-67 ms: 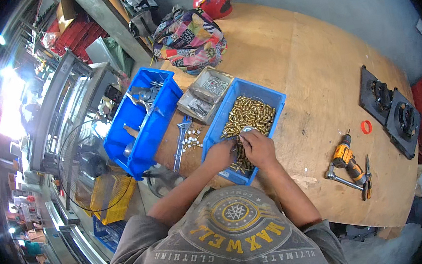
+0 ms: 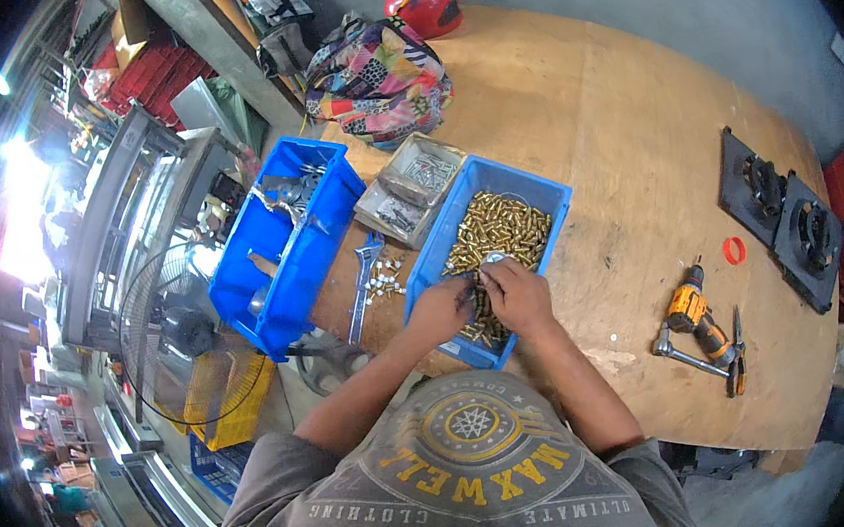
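A blue bin [image 2: 565, 196] stands close in front of me, filled with many small brass fittings [image 2: 499, 229]. Both my hands are over its near half, side by side. My left hand [image 2: 443, 309] is closed, its fingertips dark and turned toward the other hand; what they grip is hidden. My right hand [image 2: 517, 292] is also closed, thumb and fingers pinched together. A small pale, shiny piece [image 2: 495, 256] shows at its fingertips, too small to name. More brass fittings lie below and between the hands.
Left of the bin are a box of screws [image 2: 429, 170], an adjustable wrench [image 2: 364, 287], small white-capped pieces [image 2: 383, 281] and a larger blue bin [image 2: 246, 319]. A cordless drill [image 2: 687, 309], pliers [image 2: 738, 366], a red ring [image 2: 734, 251] and black burner plates [image 2: 799, 231] lie right. A fan [image 2: 187, 329] stands left.
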The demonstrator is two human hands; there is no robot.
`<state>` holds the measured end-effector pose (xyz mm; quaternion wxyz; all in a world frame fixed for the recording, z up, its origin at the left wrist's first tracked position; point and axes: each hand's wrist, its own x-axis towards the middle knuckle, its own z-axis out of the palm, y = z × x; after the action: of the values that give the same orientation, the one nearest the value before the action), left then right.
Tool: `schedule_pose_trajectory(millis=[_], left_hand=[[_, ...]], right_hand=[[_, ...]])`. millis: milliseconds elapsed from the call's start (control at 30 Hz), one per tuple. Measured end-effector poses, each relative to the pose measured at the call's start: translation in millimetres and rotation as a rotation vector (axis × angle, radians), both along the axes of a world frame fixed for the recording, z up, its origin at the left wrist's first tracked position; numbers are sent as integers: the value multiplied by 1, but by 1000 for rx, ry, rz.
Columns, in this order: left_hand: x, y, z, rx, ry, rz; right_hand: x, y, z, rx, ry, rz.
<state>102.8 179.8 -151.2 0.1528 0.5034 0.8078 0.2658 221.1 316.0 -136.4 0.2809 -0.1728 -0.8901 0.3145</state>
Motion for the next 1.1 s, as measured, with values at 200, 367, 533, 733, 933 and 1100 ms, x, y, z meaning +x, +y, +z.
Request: schedule_pose_trajectory(millis=[200,367,533,733,933,1100], left_hand=[[-4,-20,53,208,-800,188],[6,-30,76,358,-1042,225],[13,-38,87,539,-1282,283],[18,-49,85,646,-1391,266],[20,-59,92,575,-1325,226],[23,-55,98,543,-1219,204]], right_hand=[[-4,3,4,-61,-115,-2],[-2,2,17,-413,-51,68],[5,-23,38,-595,84,201],[4,-44,64,-639,168,217],[2,-53,71,-846,227,265],[7,-52,74,-732,266,313]])
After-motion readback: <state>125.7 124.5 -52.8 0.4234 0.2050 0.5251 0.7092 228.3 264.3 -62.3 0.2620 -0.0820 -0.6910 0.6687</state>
